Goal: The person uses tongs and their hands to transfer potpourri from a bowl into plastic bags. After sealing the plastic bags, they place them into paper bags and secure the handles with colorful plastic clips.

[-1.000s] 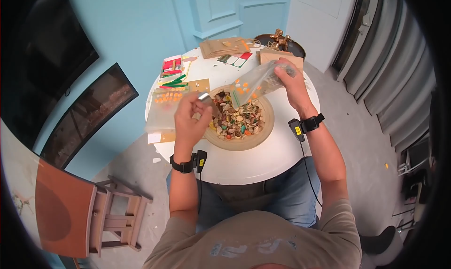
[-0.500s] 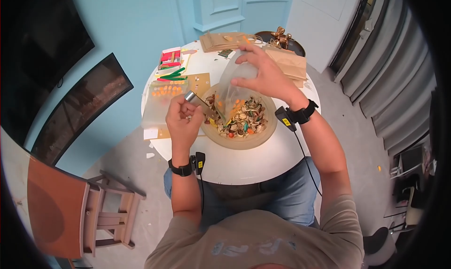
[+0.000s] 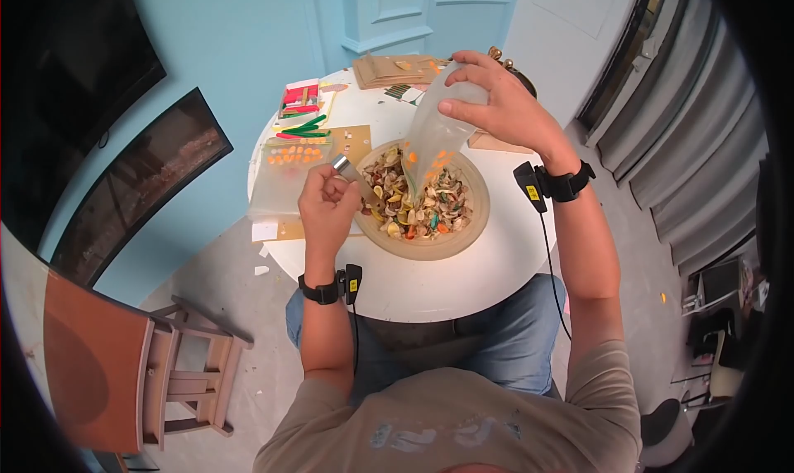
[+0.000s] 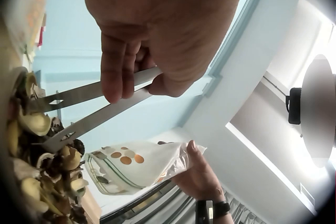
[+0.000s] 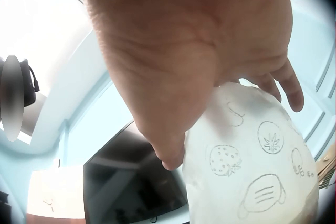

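My left hand is at the near left of a round bowl, holding metal tongs between thumb and fingers. In the left wrist view the tong tips are spread, right at the dried mix. That mix has pale slices and brown, green and orange pieces. Over the bowl, my right hand grips the bottom of a translucent zip bag printed with orange dots. The bag's mouth points down into the mix. Fruit outlines show on its side in the right wrist view.
Left of the bowl lies another dotted zip bag on a brown board. Behind it are green sticks and a red-and-white box. Brown paper bags lie at the table's back. A wooden chair stands at left.
My right hand has swung the zip bag up from a slanted position, leaving its bottom raised and its mouth down over the bowl. My left hand, with the tongs, has moved slightly left.
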Tool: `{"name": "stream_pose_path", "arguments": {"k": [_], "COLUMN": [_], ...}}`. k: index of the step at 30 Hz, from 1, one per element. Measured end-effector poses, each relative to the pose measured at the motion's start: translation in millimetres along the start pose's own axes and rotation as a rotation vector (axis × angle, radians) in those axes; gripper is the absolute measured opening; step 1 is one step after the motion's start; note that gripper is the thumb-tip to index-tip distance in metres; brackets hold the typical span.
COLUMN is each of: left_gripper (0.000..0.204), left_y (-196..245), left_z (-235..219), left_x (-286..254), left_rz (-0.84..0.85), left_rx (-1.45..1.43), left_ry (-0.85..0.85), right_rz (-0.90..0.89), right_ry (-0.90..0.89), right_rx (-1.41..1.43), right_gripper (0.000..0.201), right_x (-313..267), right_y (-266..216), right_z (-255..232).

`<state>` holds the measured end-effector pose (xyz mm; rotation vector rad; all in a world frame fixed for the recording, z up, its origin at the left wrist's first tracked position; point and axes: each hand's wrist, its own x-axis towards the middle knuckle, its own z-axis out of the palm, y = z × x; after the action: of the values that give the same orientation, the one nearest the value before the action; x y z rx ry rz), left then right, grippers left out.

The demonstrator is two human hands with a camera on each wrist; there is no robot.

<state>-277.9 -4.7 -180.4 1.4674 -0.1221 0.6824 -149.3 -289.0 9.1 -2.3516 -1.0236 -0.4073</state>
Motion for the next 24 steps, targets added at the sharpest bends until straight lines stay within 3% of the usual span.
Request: {"name": "stream_pose_path", "arguments": {"k": [16, 22, 24], "left_gripper": [0.033, 0.032, 0.032], "left_y": [2.6, 4.2, 4.7], "left_z": [-3.7, -2.2, -1.6], "left_x": [-4.0, -3.0, -3.0], "left_rz": [0.082, 0.062, 0.053], "left_rx": [-0.030, -0.022, -0.026], "left_ry": [0.076, 0.070, 0.073], "right_rz": [0.026, 0.076, 0.117], "right_ry": [-0.131, -0.201, -0.320], "right_rx": [-0.025, -0.094, -0.152], "right_gripper": [0.063, 0.086, 0.094], "right_x": [-13.5, -19.4, -22.5], "right_y": [1.9, 6.2, 9.1], "right_z": [-18.3, -10.6, -10.1]}}
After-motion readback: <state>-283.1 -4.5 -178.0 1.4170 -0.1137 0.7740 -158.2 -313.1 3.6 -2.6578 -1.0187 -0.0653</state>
